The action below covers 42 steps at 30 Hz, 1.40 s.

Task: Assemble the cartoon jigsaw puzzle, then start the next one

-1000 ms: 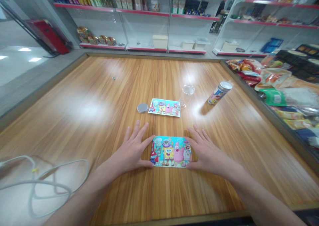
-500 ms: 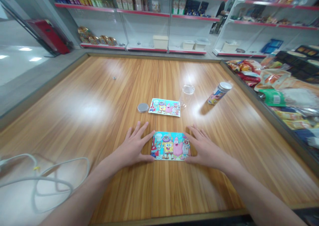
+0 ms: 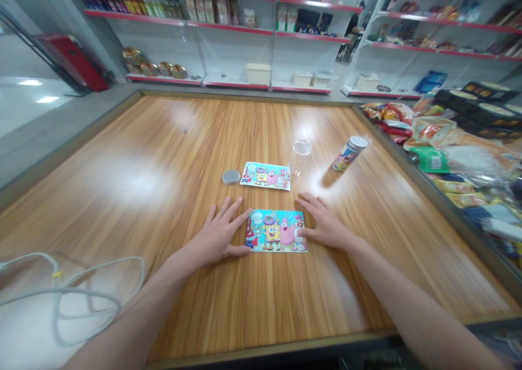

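Observation:
A colourful cartoon jigsaw puzzle (image 3: 275, 231) lies flat on the wooden table (image 3: 163, 169). My left hand (image 3: 220, 233) lies flat with fingers spread, its thumb and forefinger against the puzzle's left edge. My right hand (image 3: 322, 224) lies flat on the right side, its thumb touching the puzzle's right edge. Neither hand grips anything. Beyond the puzzle lies a matching picture card (image 3: 265, 175), with a round metal lid (image 3: 231, 176) to its left and a clear plastic tube (image 3: 299, 158) to its right.
A printed can with a white lid (image 3: 349, 153) stands at the right. Snack packets (image 3: 448, 147) crowd the table's right side. White cables (image 3: 69, 299) loop at the near left. Shop shelves (image 3: 228, 27) stand behind the table.
Both hands have slid the puzzle a little away from me across the table. My right thumb now presses closer on its right edge.

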Tool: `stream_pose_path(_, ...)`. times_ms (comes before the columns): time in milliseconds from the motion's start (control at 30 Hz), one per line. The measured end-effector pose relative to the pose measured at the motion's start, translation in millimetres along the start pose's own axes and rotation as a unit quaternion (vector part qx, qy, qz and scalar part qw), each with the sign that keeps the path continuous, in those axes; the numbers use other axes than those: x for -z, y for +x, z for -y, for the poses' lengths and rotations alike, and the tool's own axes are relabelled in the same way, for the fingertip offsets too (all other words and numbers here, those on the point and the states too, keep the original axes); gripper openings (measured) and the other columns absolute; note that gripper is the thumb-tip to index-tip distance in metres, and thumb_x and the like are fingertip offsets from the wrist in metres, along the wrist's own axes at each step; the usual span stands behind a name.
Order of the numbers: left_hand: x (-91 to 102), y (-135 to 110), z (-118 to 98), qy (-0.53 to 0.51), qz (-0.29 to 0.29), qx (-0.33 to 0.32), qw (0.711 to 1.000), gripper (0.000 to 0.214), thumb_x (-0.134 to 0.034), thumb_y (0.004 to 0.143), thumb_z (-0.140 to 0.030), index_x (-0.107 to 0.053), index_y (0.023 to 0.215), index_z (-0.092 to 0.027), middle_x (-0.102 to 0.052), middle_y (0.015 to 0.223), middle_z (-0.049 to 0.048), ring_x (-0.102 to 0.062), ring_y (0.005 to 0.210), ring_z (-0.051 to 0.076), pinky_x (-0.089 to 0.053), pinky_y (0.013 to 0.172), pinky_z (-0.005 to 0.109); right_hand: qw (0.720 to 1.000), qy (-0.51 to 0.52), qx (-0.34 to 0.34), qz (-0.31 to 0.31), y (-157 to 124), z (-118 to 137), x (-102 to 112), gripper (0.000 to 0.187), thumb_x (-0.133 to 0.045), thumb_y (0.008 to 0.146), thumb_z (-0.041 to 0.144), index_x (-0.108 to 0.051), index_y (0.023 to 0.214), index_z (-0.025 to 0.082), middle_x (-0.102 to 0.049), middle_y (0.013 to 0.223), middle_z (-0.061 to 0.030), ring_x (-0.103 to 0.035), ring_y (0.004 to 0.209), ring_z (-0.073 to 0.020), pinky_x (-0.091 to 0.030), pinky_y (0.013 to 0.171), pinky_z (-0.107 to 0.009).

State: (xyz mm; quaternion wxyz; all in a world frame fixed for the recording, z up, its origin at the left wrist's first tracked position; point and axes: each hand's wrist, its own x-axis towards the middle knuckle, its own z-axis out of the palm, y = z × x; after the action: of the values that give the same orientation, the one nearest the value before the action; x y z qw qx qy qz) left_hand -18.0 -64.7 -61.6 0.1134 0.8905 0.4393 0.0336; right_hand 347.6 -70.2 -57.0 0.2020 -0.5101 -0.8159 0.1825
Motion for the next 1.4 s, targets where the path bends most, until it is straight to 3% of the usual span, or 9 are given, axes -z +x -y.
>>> stream_pose_path(133,-7.2,5,-8,-0.024,-0.076,0.017,0.997,0.112,-0.063,0.085,-0.070,0.005,0.162,-0.026,0.000,0.169,0.0158,0.000,0.153,0.046,-0.018,0.118,0.070,0.993,0.012,-0.051,-0.104,22,-12,-8,0.069,-0.060,0.091,0.056,-0.046,0.148,0.022,-0.054,0.147,-0.0146,-0.051,0.136,-0.0326,-0.038,0.115,-0.055)
stream_pose_path(200,-9.9,14,-15,-0.045,-0.132,0.029,0.990,0.096,-0.052,0.096,-0.062,0.008,0.162,-0.025,-0.003,0.169,0.0129,-0.001,0.155,0.041,-0.022,0.119,0.065,0.985,0.020,-0.075,-0.154,35,-17,-13,0.062,-0.057,0.093,0.054,-0.049,0.144,0.020,-0.059,0.140,-0.0157,-0.056,0.130,-0.0333,-0.041,0.112,-0.055)
stream_pose_path(333,-7.9,41,-22,-0.069,-0.227,0.053,0.970,0.065,-0.042,0.104,-0.038,-0.014,0.162,-0.026,-0.018,0.168,0.0080,-0.009,0.156,0.037,-0.029,0.118,0.062,0.969,0.045,-0.103,-0.219,64,-25,-20,0.062,-0.060,0.090,0.053,-0.053,0.140,0.017,-0.063,0.135,-0.0165,-0.059,0.126,-0.0333,-0.044,0.110,-0.054)
stream_pose_path(533,3.3,93,-10,-0.067,-0.280,0.026,0.957,0.064,-0.059,0.088,-0.015,-0.045,0.150,-0.027,-0.035,0.162,0.0087,-0.013,0.154,0.041,-0.003,0.117,0.075,0.953,0.079,-0.124,-0.264,97,-36,-23,0.075,-0.070,0.082,0.055,-0.047,0.144,0.017,-0.062,0.137,-0.0165,-0.060,0.126,-0.0321,-0.046,0.109,-0.052)
stream_pose_path(633,2.5,116,-4,-0.074,-0.284,-0.015,0.956,0.038,-0.059,0.089,-0.014,-0.070,0.121,-0.031,-0.057,0.146,0.0047,-0.030,0.149,0.041,0.003,0.113,0.080,0.948,0.095,-0.123,-0.277,109,-43,-23,0.079,-0.074,0.079,0.054,-0.046,0.144,0.019,-0.063,0.136,-0.0153,-0.061,0.123,-0.0307,-0.048,0.107,-0.051)
stream_pose_path(733,-2.6,132,0,-0.087,-0.274,-0.064,0.956,0.027,-0.059,0.091,-0.015,-0.077,0.103,-0.032,-0.073,0.122,0.0019,-0.055,0.132,0.035,-0.002,0.115,0.077,0.944,0.111,-0.116,-0.287,116,-50,-22,0.078,-0.076,0.076,0.054,-0.049,0.141,0.020,-0.065,0.131,-0.0135,-0.064,0.116,-0.0291,-0.050,0.104,-0.050)
stream_pose_path(933,-9.0,135,7,-0.139,-0.246,-0.147,0.948,0.027,-0.061,0.092,-0.016,-0.076,0.111,-0.028,-0.073,0.123,0.0058,-0.065,0.119,0.027,-0.046,0.107,0.054,0.943,0.130,-0.096,-0.291,120,-58,-20,0.053,-0.073,0.081,0.048,-0.060,0.126,0.025,-0.071,0.115,-0.0077,-0.067,0.101,-0.0249,-0.056,0.093,-0.044)
stream_pose_path(1200,-3.8,128,-4,-0.219,-0.203,-0.181,0.937,0.028,-0.060,0.094,-0.020,-0.071,0.119,-0.027,-0.071,0.127,0.0063,-0.065,0.120,0.027,-0.051,0.104,0.049,0.951,0.101,-0.065,-0.286,110,-43,-15,0.042,-0.073,0.081,0.045,-0.060,0.115,0.023,-0.068,0.108,-0.0064,-0.063,0.100,-0.0259,-0.052,0.092,-0.046)
stream_pose_path(1400,-8.2,125,-13,-0.305,-0.233,-0.093,0.919,0.061,-0.070,0.091,-0.035,-0.043,0.144,-0.024,-0.068,0.121,0.0093,-0.071,0.100,0.021,-0.059,0.089,0.037,0.976,0.077,0.015,-0.204,102,-14,-15,0.045,-0.076,0.078,0.042,-0.062,0.115,0.023,-0.067,0.109,-0.0081,-0.062,0.106,-0.0275,-0.052,0.092,-0.043)
